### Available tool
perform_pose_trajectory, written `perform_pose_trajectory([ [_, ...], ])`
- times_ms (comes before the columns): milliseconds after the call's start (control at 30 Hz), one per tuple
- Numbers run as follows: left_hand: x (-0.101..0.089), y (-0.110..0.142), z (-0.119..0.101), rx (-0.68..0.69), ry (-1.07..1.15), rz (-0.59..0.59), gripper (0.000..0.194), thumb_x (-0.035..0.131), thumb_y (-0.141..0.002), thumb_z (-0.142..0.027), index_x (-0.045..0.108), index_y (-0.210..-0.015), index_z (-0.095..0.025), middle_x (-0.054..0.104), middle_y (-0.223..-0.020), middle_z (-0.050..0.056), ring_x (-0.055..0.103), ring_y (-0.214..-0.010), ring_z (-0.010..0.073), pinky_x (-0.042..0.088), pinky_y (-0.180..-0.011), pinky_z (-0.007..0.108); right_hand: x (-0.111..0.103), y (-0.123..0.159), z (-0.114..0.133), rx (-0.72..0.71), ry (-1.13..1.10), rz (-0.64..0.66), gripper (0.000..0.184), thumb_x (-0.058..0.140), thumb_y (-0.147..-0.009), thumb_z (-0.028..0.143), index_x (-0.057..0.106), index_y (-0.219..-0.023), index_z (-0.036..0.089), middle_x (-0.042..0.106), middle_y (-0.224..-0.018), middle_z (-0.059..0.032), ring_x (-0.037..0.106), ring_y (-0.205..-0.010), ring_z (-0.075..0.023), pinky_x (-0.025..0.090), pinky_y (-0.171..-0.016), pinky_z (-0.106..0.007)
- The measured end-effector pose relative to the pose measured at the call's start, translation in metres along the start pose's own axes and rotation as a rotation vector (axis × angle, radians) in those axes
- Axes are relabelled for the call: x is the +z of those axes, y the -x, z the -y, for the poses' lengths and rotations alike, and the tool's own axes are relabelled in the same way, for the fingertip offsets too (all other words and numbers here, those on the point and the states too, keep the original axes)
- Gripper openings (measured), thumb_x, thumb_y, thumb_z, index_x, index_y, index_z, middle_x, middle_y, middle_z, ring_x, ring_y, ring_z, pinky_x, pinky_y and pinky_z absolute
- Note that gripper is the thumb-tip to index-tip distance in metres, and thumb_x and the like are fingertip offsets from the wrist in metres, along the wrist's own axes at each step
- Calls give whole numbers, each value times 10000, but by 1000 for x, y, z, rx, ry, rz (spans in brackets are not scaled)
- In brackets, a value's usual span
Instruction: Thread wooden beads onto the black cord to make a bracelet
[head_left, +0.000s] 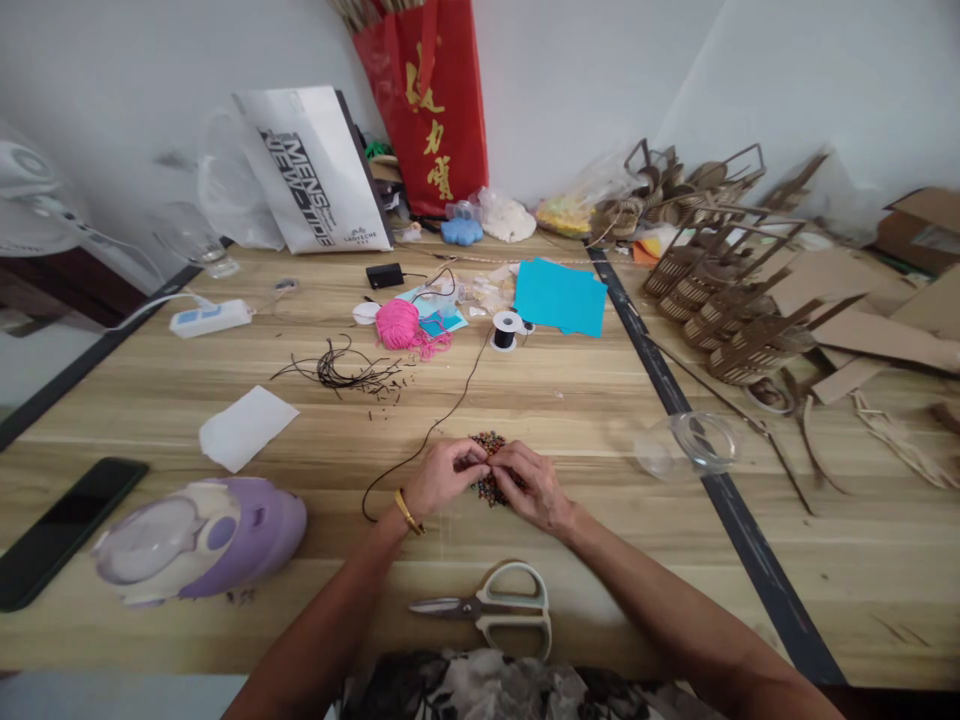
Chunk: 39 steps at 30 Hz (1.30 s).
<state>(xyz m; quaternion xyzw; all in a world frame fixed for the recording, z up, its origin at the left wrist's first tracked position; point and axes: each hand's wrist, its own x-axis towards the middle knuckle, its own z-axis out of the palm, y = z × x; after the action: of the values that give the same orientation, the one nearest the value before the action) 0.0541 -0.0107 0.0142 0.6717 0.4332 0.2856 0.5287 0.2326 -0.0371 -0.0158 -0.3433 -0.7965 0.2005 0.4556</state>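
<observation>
My left hand and my right hand meet fingertip to fingertip over a small heap of multicoloured beads on the table. Both are closed in a pinch; what lies between the fingers is too small or hidden to make out. A black cord runs from a white spool toward me, curves left, and passes out of sight at my left wrist, which wears a gold bracelet. Scissors with pale handles lie between my forearms, blades pointing left.
Left are a purple-and-white device, a phone, white paper and a power strip. Beyond lie black cord pieces, pink yarn and blue sheets. Right are a clear round container and small woven baskets.
</observation>
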Motion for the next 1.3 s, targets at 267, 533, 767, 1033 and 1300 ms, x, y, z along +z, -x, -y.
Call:
perform_pose_trajectory([
  [267,-4,0,8,-51,210,28,219,693,-727,-313,641,-708,-101,611,-586,9,531,-545,94,430,-551,208,2,0,0,54,-30,-43,128,514,-890,156,567,-1003,187,633,-833,-69,587,-728,-152,501,-639,-272],
  [533,-4,-3,16,-42,307,-15,271,740,-683,-367,672,-723,-108,616,-573,3,520,-525,89,414,-527,204,4,3,-4,145,-91,-85,97,561,-880,198,586,-973,195,634,-825,-53,589,-719,-146,501,-616,-252],
  [767,-2,-3,18,-9,266,-48,225,711,-709,-337,700,-735,-114,628,-598,10,510,-544,93,401,-535,205,-1,-3,1,97,-128,-81,116,542,-890,161,632,-957,193,645,-860,-76,612,-846,-178,520,-749,-315],
  [1033,-1,-3,20,33,166,-82,189,677,-731,-296,709,-733,-110,654,-650,32,533,-607,117,407,-583,218,-1,-1,0,123,-102,-97,108,548,-882,173,625,-955,191,643,-867,-78,617,-820,-176,521,-709,-306],
  [1300,-1,-2,20,76,63,-82,153,654,-754,-258,705,-727,-117,671,-675,37,563,-639,131,421,-622,227,0,-2,1,129,-102,-101,87,543,-886,180,620,-926,190,653,-840,-72,627,-814,-174,524,-722,-307],
])
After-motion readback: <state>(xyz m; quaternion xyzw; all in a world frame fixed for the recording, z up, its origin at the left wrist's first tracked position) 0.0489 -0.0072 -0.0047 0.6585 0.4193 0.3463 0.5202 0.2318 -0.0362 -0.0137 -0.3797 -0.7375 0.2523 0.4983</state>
